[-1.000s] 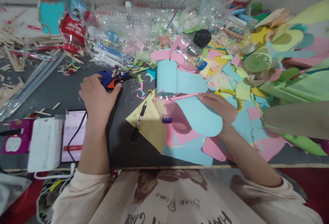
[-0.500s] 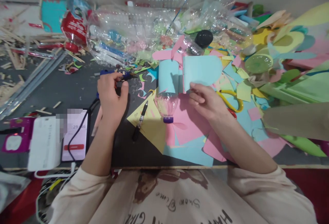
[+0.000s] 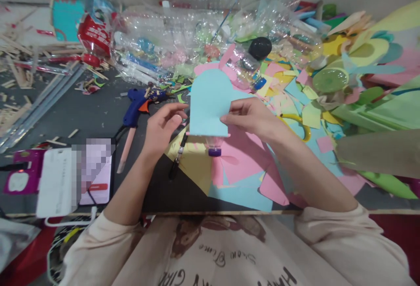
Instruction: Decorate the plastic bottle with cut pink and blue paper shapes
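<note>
My right hand [image 3: 247,117] pinches the right edge of a light blue paper piece [image 3: 210,97] with a rounded top and a pink strip along its bottom. The piece stands in front of a plastic bottle [image 3: 215,150], hiding all but its lower end and purple cap. My left hand [image 3: 166,126] is beside the left edge of the paper, fingers apart and holding nothing. To its left lies a blue glue gun [image 3: 133,106] with an orange trigger and a glue stick [image 3: 126,148] in its back. A pen [image 3: 179,157] rests on yellow paper [image 3: 193,167].
Clear plastic bottles [image 3: 183,23] crowd the back. Paper scraps [image 3: 295,97] and yellow-handled scissors [image 3: 303,130] lie on the right. A phone [image 3: 95,176], a white power bank [image 3: 54,185] and wooden sticks [image 3: 19,71] are on the left.
My left hand has let go of the glue gun and moved right, toward the paper. My right hand has swung the blue paper piece left, in front of the bottle.
</note>
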Motion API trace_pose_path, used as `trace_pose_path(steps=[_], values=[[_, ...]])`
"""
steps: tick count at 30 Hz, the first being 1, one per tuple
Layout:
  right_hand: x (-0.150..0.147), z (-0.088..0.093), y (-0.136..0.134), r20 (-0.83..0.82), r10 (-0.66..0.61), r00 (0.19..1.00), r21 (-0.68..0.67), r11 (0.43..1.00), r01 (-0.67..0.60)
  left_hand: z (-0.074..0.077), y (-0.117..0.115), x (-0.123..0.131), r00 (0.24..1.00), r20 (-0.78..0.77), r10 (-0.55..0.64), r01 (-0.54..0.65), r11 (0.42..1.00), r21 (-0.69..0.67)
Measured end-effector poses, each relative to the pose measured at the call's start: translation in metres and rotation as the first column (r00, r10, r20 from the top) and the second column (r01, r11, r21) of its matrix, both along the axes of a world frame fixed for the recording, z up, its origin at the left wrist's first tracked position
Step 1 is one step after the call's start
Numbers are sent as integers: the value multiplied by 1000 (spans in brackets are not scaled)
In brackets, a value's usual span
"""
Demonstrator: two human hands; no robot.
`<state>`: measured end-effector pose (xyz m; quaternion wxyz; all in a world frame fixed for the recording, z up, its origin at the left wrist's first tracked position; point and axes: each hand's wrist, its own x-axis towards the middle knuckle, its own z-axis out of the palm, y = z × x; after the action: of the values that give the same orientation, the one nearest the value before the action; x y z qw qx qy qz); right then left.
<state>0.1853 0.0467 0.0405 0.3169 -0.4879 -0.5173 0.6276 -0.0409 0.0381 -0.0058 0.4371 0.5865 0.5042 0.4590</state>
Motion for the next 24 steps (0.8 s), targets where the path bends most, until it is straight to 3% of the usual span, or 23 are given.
trace_pose_path(steps=[3,6,15,24], values=[[-7,1,1,55,98,994,23,995,-99,0,-1,5,986,151,-63,83,988,-128],[-11,1,0,27,139,990,17,990,-140,4,-3,8,982,180,-56,92,976,-199],[7,-4,-5,-181,-82,980,-86,994,68,-3,3,-5,959,229,166,-129,978,-167],[19,-15,-13,-258,-187,948,-118,980,161,8,5,2,905,365,219,-150,967,-208]])
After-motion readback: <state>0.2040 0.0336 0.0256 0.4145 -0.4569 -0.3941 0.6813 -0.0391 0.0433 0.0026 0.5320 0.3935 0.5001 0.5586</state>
